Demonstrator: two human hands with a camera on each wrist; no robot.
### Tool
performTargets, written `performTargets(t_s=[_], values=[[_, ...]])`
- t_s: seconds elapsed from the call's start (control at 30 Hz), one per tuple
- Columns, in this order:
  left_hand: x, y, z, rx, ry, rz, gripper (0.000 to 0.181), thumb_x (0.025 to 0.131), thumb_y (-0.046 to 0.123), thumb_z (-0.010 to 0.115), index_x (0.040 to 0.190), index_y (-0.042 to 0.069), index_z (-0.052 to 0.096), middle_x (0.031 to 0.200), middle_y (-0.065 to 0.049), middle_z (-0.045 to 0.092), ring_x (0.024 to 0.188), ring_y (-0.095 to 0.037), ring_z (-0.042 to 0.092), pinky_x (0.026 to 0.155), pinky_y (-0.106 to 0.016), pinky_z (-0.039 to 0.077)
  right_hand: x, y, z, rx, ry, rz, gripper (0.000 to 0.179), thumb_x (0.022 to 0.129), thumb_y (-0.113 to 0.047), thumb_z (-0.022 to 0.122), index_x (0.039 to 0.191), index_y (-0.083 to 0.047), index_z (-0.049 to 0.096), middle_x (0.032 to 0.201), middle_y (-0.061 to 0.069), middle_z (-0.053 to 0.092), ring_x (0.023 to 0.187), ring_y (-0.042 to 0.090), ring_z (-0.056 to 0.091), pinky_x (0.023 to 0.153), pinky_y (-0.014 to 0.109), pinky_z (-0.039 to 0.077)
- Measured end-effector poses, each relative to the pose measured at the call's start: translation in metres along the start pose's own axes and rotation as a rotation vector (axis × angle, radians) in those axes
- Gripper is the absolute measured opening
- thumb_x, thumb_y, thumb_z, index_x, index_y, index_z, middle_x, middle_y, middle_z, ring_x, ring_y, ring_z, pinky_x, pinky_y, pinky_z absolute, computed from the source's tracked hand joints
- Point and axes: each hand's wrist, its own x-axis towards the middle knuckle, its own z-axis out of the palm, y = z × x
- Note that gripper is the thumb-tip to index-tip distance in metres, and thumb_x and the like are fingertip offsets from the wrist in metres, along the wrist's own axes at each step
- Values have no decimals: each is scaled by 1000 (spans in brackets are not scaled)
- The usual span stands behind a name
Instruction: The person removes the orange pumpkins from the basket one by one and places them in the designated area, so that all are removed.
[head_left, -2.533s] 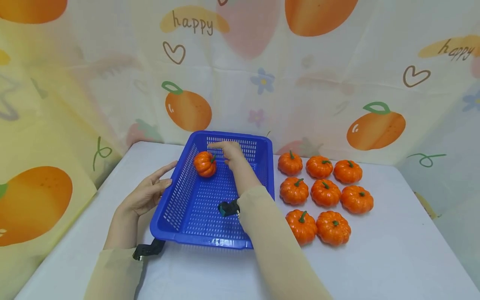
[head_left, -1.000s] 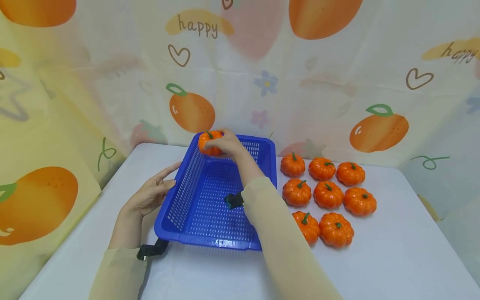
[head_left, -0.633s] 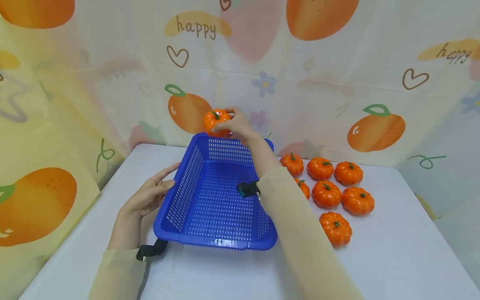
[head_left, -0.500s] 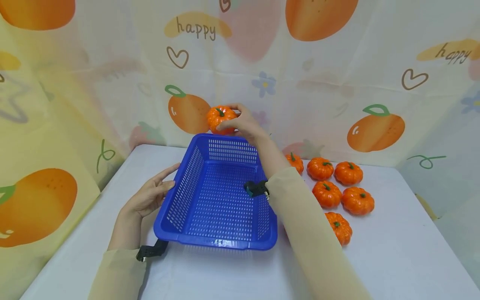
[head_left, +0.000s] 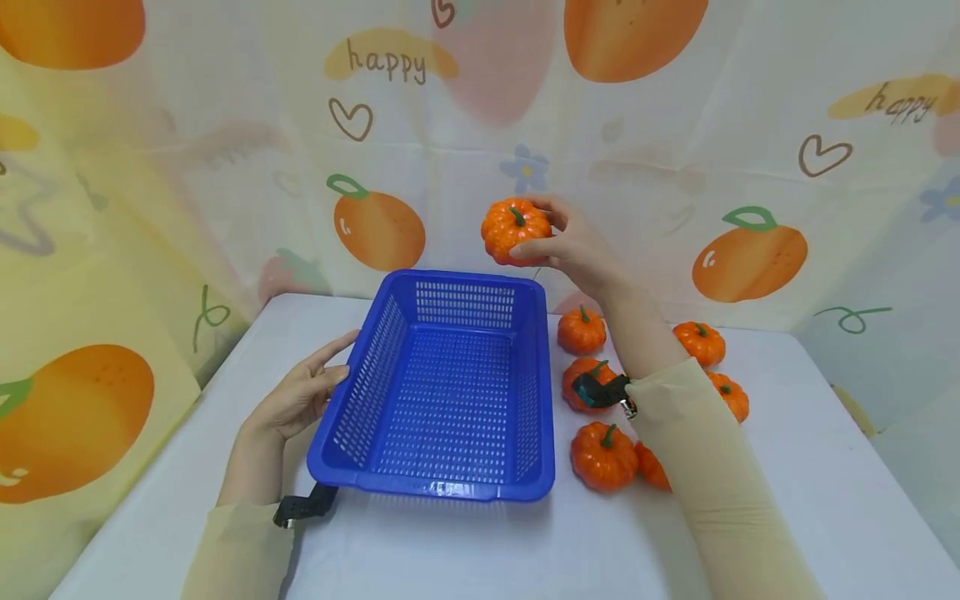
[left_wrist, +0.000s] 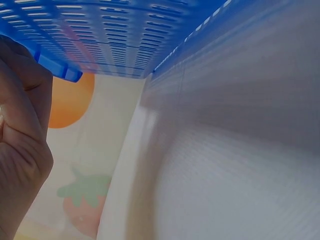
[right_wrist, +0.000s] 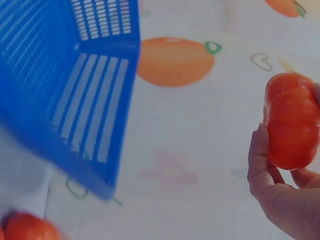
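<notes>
My right hand (head_left: 581, 250) grips a small orange toy pumpkin (head_left: 512, 229) with a green stem, held up in the air above the right back corner of the blue plastic basket (head_left: 431, 486). In the right wrist view the fingers and thumb wrap around the pumpkin (right_wrist: 291, 122) from below and the side. Nothing lies inside the basket. On its left side, my left hand (head_left: 296, 396) holds the rim with thumb and fingers. The left wrist view shows that hand (left_wrist: 22, 135) at the basket's rim, close to the perforated wall (left_wrist: 120, 40).
More pumpkins stand in rows on the white table right of the basket, among them a back one (head_left: 581, 331) and a front one (head_left: 603, 457). My right forearm covers some of them. A fruit-print cloth (head_left: 637, 167) hangs right behind the table.
The pumpkin first lay in the basket's back left corner. My right hand took hold of it, lifted it over the back rim and carried it right. The left hand stays at the rim.
</notes>
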Motion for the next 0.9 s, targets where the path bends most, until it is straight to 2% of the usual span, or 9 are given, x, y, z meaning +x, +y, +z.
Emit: performTargets(t_s=[0.17, 0.33, 0.43, 0.63, 0.73, 0.9], values=[[-1, 1, -1, 22, 21, -2, 62, 106, 6, 35, 160, 15, 5, 99, 2, 76, 69, -7, 70, 63, -20, 61, -28, -1, -26, -30, 4, -13, 66, 85, -7, 70, 144, -23, 44, 141, 2, 48, 118, 22, 55, 91, 23, 57], [0, -1, 0, 33, 31, -13, 62, 106, 8, 36, 160, 17, 6, 97, 3, 76, 64, -6, 67, 62, -19, 60, -57, 2, -49, -89, 33, -16, 65, 87, -8, 69, 145, -24, 43, 139, -1, 51, 113, 19, 59, 90, 20, 56], [1, -3, -1, 31, 23, -10, 62, 106, 8, 35, 160, 17, 6, 98, 2, 76, 65, -6, 68, 62, -19, 60, -75, 8, -63, -115, 50, 16, 66, 89, -11, 69, 147, -25, 41, 142, -2, 48, 115, 18, 58, 91, 19, 55], [1, -4, -1, 34, 22, -8, 62, 106, 8, 36, 160, 16, 6, 100, 2, 76, 70, -8, 71, 65, -21, 61, -107, 35, -93, -144, 76, 59, 67, 89, -8, 69, 148, -22, 39, 139, -6, 47, 109, 13, 59, 88, 19, 57], [2, -4, -1, 33, 25, -11, 62, 106, 8, 36, 160, 17, 7, 99, 2, 76, 68, -7, 69, 64, -20, 61, -124, 52, -111, -199, 88, 75, 67, 90, -9, 68, 148, -23, 37, 135, -12, 47, 107, 8, 58, 86, 17, 56], [1, -4, -1, 14, 16, -3, 61, 106, 6, 34, 160, 16, 7, 95, 2, 75, 63, -6, 66, 60, -17, 59, -150, 80, -146, -203, 59, 71, 67, 92, -5, 64, 150, -21, 35, 135, -14, 44, 108, 5, 57, 86, 16, 56]])
